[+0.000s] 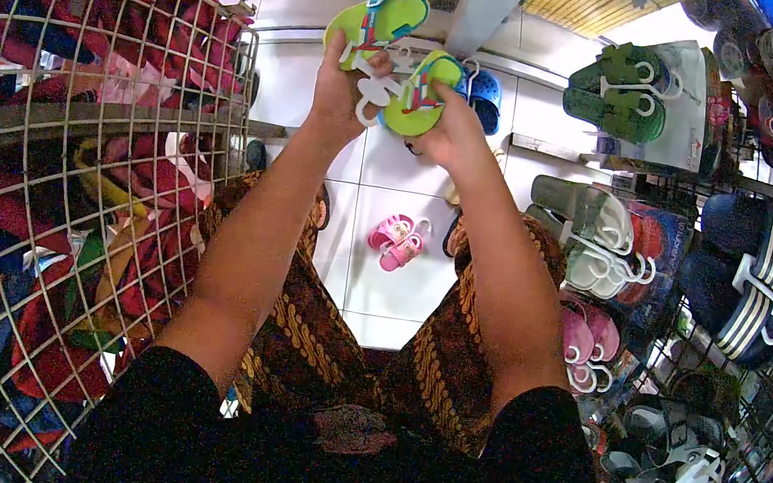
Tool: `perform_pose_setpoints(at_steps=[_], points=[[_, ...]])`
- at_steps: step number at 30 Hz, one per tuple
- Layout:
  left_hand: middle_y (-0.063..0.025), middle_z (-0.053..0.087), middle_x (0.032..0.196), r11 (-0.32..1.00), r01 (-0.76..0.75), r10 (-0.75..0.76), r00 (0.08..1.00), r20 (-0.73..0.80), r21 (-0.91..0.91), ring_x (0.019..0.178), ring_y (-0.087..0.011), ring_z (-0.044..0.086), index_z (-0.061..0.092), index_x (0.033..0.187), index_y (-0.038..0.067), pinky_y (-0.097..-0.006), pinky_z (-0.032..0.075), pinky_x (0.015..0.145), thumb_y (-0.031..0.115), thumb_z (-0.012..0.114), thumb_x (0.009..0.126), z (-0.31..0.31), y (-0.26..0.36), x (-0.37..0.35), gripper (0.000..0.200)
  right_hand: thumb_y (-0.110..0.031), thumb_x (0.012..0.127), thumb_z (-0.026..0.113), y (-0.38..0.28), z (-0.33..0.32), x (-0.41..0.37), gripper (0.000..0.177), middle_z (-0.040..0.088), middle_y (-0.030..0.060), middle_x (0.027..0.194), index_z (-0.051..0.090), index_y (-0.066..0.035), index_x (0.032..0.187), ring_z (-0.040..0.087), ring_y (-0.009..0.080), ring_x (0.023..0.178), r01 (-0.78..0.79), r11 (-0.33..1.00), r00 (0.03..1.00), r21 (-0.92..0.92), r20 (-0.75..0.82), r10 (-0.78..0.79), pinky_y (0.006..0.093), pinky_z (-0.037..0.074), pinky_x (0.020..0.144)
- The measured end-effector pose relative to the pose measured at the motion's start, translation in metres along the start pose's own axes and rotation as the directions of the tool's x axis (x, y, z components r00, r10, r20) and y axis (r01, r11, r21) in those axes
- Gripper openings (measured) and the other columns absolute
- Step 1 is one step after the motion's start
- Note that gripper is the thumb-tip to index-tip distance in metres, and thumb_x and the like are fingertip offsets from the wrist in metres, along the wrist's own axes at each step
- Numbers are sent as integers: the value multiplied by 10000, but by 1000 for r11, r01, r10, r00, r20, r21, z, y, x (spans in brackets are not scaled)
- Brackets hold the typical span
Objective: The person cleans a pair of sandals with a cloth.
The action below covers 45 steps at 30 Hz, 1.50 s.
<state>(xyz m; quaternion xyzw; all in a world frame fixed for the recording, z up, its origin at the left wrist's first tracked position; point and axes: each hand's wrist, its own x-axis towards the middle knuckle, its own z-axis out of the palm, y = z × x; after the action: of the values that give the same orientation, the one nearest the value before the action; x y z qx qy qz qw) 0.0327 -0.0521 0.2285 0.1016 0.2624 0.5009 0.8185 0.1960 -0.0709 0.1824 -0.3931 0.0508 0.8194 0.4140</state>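
Observation:
A pair of lime-green children's sandals with blue and red straps is held up in front of me. My left hand (342,85) grips the left sandal (403,12) near its lower end. Around the right sandal (405,116) my right hand (450,129) is closed, at its outer side. Between the two hangs a white plastic shoe hanger (376,92). Below my hands, a pair of pink children's sandals (396,241) with a hanger lies on the white floor between my feet. Blue clogs (484,96) sit on the floor just beyond my right hand.
A wire grid rack (87,107) full of red and dark items stands close on my left. On my right hang green sandals (617,106), dark striped slides (751,276) and pink shoes (588,334). A grey post (491,7) and yellow slatted panels (602,2) are ahead.

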Motion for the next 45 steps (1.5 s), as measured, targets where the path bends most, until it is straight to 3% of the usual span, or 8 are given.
perform_pose_setpoints(at_steps=[14,23,26,27,34,35,38,45], points=[[-22,518,719,938,91,-59,993,-104,335,500,-113,508,510,790,90,-230,330,281,264,448,842,-6,-5,-10,193,-264,967,480,8,3,-13,306,593,168,1131,499,-63,1197,620,335,998,105,989,992,-107,-56,-111,557,514,850],[-68,500,716,939,323,-300,938,176,-120,616,-215,530,489,818,46,-323,450,430,266,419,842,-29,4,-15,231,-304,928,567,-3,14,-38,385,592,172,1148,506,-43,1205,598,309,1036,186,979,978,-84,-78,-192,457,496,865],[-93,537,768,988,74,-92,987,-133,-135,750,-243,572,510,904,21,-379,502,570,246,422,859,-28,-9,-14,246,-359,886,626,1,6,-33,470,582,171,1180,499,-40,1207,585,300,1034,351,548,656,-760,-218,-723,403,499,834],[-105,557,807,987,79,-94,990,-101,-143,803,-251,579,516,942,13,-385,505,622,241,424,866,-34,-10,-14,258,-396,817,689,5,-3,-28,477,643,181,959,566,-20,1084,623,337,803,356,-153,191,-922,232,-954,440,490,745],[-170,587,1119,964,-53,-9,973,-231,-261,1111,-318,537,524,1150,-17,-481,394,1011,245,391,912,-22,-29,-17,379,-510,863,613,50,25,-69,507,643,72,648,605,-15,752,597,184,523,215,-28,835,-976,199,-513,332,472,515],[-175,578,1144,979,-4,-39,977,-210,-202,1122,-324,533,522,1158,-19,-488,385,1023,240,392,911,-19,-28,-21,382,-515,895,565,57,18,-58,485,644,61,714,604,-37,830,606,166,558,179,328,923,-927,43,-382,293,459,508],[-174,554,1226,996,-87,87,996,-35,7,1184,-338,501,515,1185,-26,-481,340,1067,232,392,908,-32,-36,-17,398,-473,920,549,54,25,-64,428,607,42,722,586,-49,878,599,142,588,180,726,962,-663,-35,-269,258,442,506],[-144,591,1186,976,-84,25,960,-278,-202,1209,-295,489,515,1209,-8,-503,289,1077,344,437,875,-3,-18,-21,492,-343,945,557,38,6,-38,315,548,27,619,581,-38,865,570,117,558,367,477,867,-799,109,-485,249,411,491]])
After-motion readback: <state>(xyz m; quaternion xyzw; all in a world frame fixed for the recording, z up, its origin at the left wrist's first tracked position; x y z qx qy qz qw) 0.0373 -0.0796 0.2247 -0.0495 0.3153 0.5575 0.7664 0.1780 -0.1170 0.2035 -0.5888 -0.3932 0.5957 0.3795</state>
